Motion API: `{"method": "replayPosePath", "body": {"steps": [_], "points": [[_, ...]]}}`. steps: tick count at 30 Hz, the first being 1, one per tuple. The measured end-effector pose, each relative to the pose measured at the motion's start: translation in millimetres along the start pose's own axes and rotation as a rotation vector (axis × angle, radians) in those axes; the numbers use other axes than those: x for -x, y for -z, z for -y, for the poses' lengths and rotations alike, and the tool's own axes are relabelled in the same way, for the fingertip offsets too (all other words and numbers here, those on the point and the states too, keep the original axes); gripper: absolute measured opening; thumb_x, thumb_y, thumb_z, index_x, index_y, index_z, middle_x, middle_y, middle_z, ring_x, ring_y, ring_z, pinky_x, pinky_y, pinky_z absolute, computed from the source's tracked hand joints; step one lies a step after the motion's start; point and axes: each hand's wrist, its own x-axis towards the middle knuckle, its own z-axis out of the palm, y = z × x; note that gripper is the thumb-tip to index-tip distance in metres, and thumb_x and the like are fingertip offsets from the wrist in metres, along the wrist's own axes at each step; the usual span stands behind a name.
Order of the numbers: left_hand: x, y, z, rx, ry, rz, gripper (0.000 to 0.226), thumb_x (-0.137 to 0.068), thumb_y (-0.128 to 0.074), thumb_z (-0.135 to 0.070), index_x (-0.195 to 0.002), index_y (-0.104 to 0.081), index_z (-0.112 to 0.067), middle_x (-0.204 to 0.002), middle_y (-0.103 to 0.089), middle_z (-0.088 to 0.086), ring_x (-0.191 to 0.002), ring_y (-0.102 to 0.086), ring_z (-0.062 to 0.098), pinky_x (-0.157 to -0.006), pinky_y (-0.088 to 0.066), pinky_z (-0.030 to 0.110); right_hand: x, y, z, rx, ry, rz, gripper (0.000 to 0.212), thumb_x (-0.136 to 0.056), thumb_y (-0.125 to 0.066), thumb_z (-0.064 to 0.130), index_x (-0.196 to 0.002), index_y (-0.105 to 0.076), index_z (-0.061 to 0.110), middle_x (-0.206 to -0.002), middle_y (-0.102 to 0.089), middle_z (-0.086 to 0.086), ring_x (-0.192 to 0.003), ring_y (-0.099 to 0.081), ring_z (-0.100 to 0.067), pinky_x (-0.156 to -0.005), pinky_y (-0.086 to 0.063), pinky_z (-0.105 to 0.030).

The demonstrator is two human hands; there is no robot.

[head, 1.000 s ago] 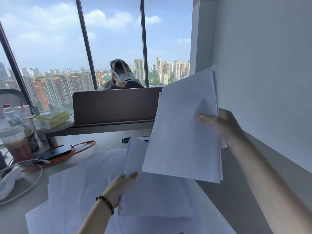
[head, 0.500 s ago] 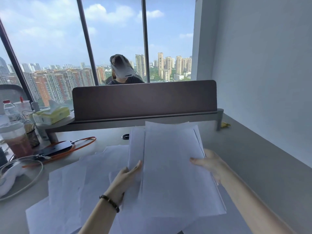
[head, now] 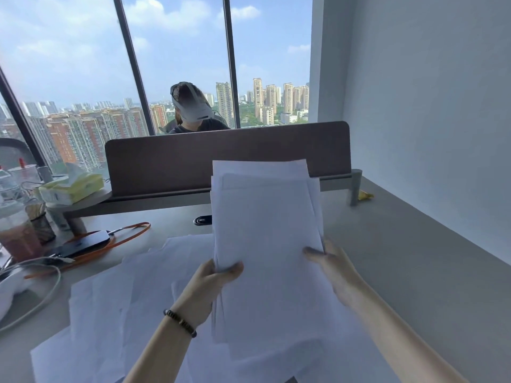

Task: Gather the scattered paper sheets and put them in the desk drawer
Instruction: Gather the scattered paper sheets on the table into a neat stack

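Observation:
A stack of white paper sheets is held tilted up above the desk, its edges roughly squared. My left hand grips the stack's left edge, thumb on the front face. My right hand grips the right edge, thumb laid over the front. Several more loose white sheets lie spread over the grey desk under and to the left of the stack. No drawer is in view.
A brown divider panel runs across the desk's back, a person seated behind it. At the left are a phone with an orange strap, a drink cup, a tissue pack and a white cable. A wall closes the right side.
My right hand brought its raised sheets down onto those in my left hand. Both hands now hold them as one stack, lifted and tilted up.

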Motion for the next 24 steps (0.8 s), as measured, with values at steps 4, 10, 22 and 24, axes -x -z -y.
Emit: {"method": "replayPosePath", "body": {"steps": [4, 10, 22, 24], "points": [[-2.4, -5.4, -14.7, -0.029, -0.138, -0.063, 0.034, -0.077, -0.075, -0.026, -0.103, -0.076, -0.004, -0.108, -0.075, 0.019, -0.106, -0.069, 0.04, -0.098, -0.049, 0.061, 11.2, -1.8, 21.9, -0.025, 0.2, -0.018, 0.042, -0.099, -0.05, -0.001, -0.131, -0.059, 0.025, -0.117, -0.075, 0.006, -0.105, -0.073, -0.014, -0.086, -0.059, -0.035], [8.2, -15.3, -16.9, 0.019, -0.214, -0.071, 0.033, -0.076, -0.077, -0.026, -0.103, -0.077, -0.007, -0.106, -0.077, 0.014, -0.104, -0.071, 0.034, -0.089, -0.058, 0.044, 23.8, -3.3, 30.7, -0.072, 0.304, -0.044, 0.027, -0.101, -0.057, 0.012, -0.125, -0.062, 0.025, -0.122, -0.073, 0.006, -0.117, -0.068, -0.016, -0.097, -0.054, -0.039], [10.3, -29.0, -23.7, 0.056, -0.273, -0.149, 0.031, -0.069, -0.08, -0.039, -0.092, -0.082, -0.019, -0.101, -0.078, 0.008, -0.098, -0.072, 0.024, -0.094, -0.053, 0.05, 26.5, -12.1, 27.2, -0.21, 0.326, -0.045, 0.028, -0.101, -0.057, 0.018, -0.127, -0.063, 0.025, -0.125, -0.072, 0.001, -0.119, -0.067, -0.022, -0.102, -0.052, -0.049], [10.1, -26.3, -26.6, 0.068, -0.285, -0.148, 0.027, -0.073, -0.079, -0.035, -0.092, -0.081, -0.016, -0.101, -0.078, 0.011, -0.099, -0.073, 0.029, -0.092, -0.055, 0.05, 26.9, -9.4, 32.6, -0.188, 0.355, -0.049, 0.026, -0.101, -0.056, 0.017, -0.125, -0.063, 0.025, -0.124, -0.072, 0.003, -0.117, -0.068, -0.018, -0.097, -0.054, -0.042]]}}
